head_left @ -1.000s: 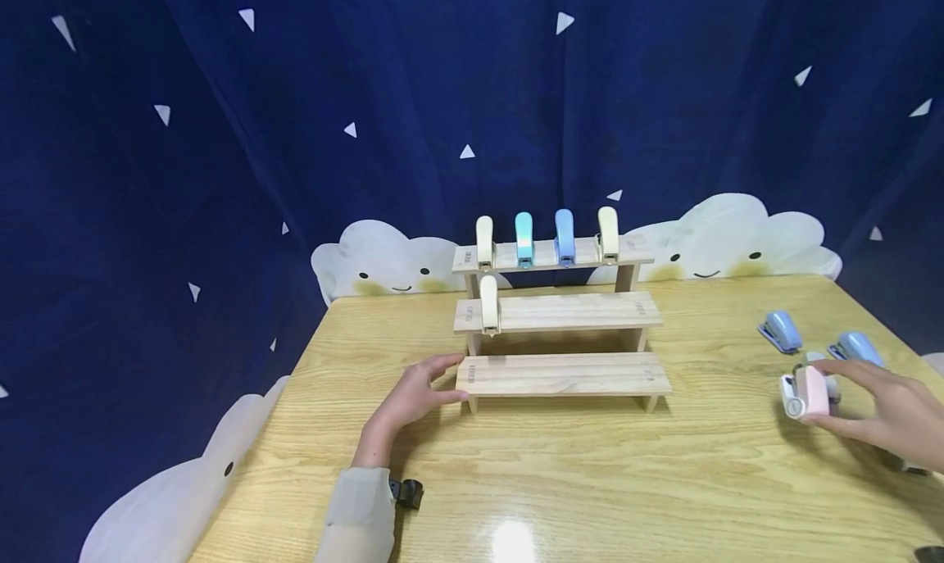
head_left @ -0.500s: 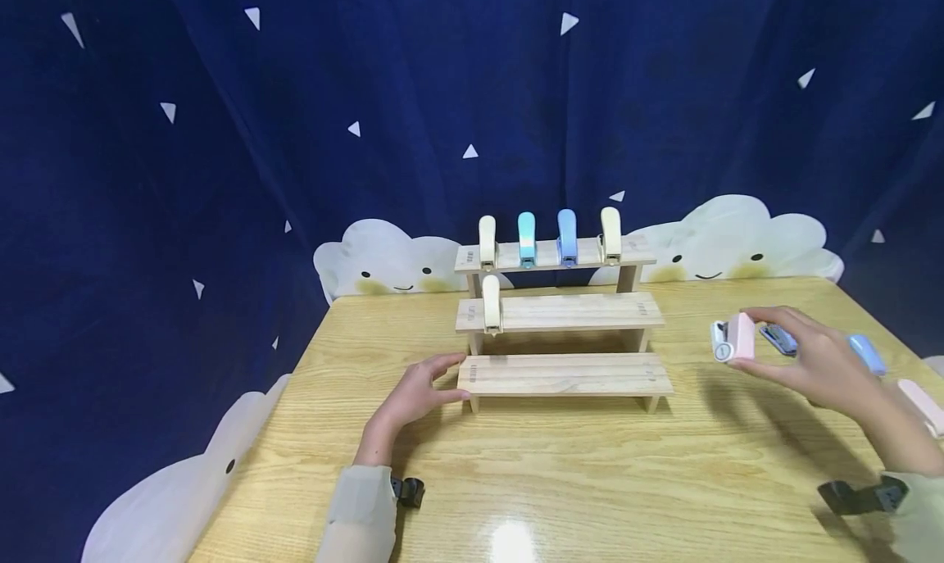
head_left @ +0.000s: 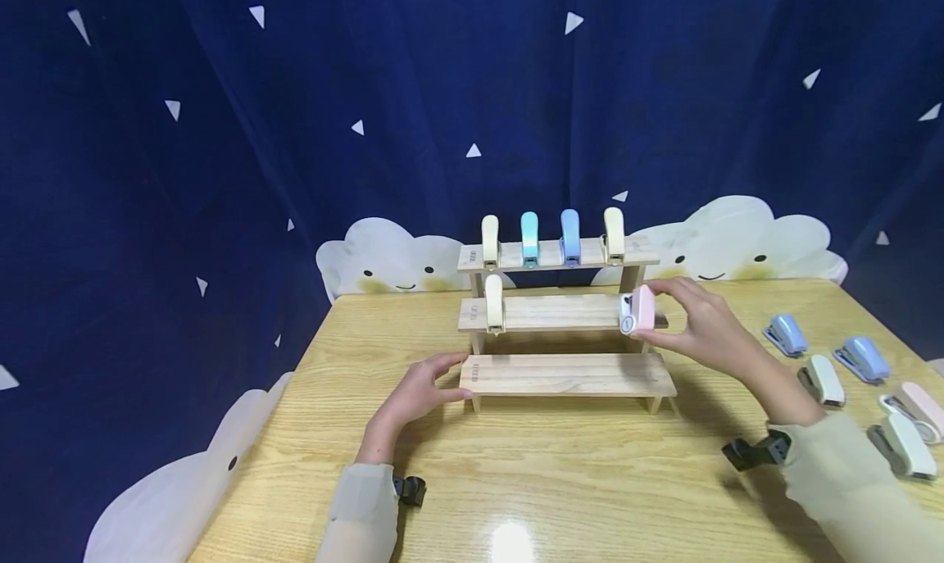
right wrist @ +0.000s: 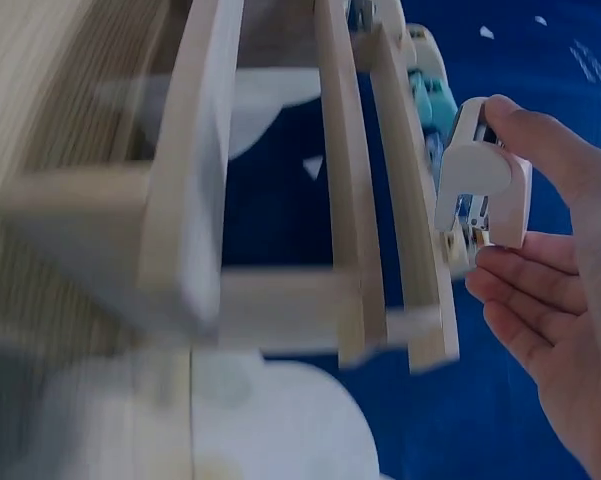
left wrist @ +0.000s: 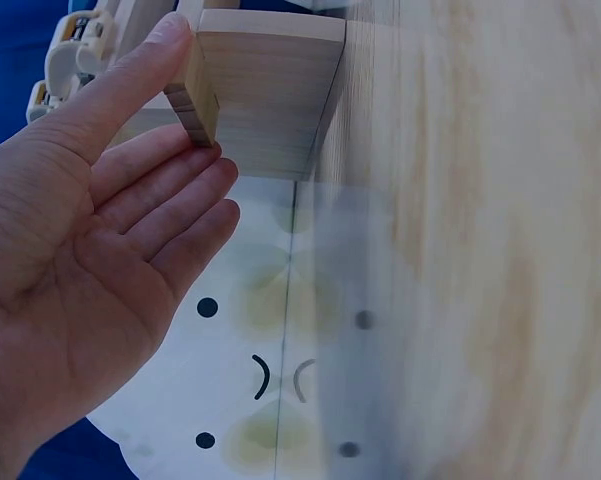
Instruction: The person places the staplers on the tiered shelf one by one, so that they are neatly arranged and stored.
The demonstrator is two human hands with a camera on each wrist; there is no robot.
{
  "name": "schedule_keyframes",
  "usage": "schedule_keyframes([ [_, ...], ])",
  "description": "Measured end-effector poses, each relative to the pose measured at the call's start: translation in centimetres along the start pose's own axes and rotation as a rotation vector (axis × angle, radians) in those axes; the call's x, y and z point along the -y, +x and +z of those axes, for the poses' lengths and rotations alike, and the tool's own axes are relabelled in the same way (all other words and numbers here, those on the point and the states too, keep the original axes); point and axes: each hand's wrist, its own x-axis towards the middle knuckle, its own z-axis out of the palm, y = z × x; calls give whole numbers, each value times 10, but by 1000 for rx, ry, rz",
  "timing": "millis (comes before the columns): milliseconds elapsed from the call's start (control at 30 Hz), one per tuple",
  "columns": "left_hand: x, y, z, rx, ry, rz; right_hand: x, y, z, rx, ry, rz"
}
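My right hand (head_left: 704, 325) pinches a pink and white stapler (head_left: 640, 309) between thumb and fingers. In the head view the stapler overlaps the right end of the middle board of a three-step wooden rack (head_left: 560, 370). The right wrist view shows this stapler (right wrist: 480, 170) from its white round-cornered side, beyond the rack's boards. At the rack's left end, my left hand (head_left: 419, 391) holds the lowest board, thumb at its front corner and fingers at its back corner. A cream stapler (head_left: 494, 305) stands at the left of the middle board.
Along the top board stand a cream stapler (head_left: 490, 242), a teal one (head_left: 529, 239), a blue one (head_left: 570, 238) and another cream one (head_left: 614, 236). At the table's right lie blue staplers (head_left: 787, 333), white staplers (head_left: 826, 380) and a pink stapler (head_left: 920, 407). A dark blue curtain (head_left: 413, 96) hangs behind.
My right hand has carried the pink and white stapler leftward from the table's right side to the rack's middle board. My left hand stays at the rack's left end.
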Motion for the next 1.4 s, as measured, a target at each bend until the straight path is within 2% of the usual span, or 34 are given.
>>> schedule_keyframes([
  [367,1,-1,0,5,6,-7,27,43,40,116,80,-42],
  [700,2,-1,1,2,11,3,45,67,68,203,92,-64],
  [967,0,0,1,9,9,7,50,77,79,313,88,-30],
  [1200,0,0,0,5,12,10,51,85,84,344,117,-11],
  [1400,1,1,-1,5,23,0,48,88,86,388,154,46],
])
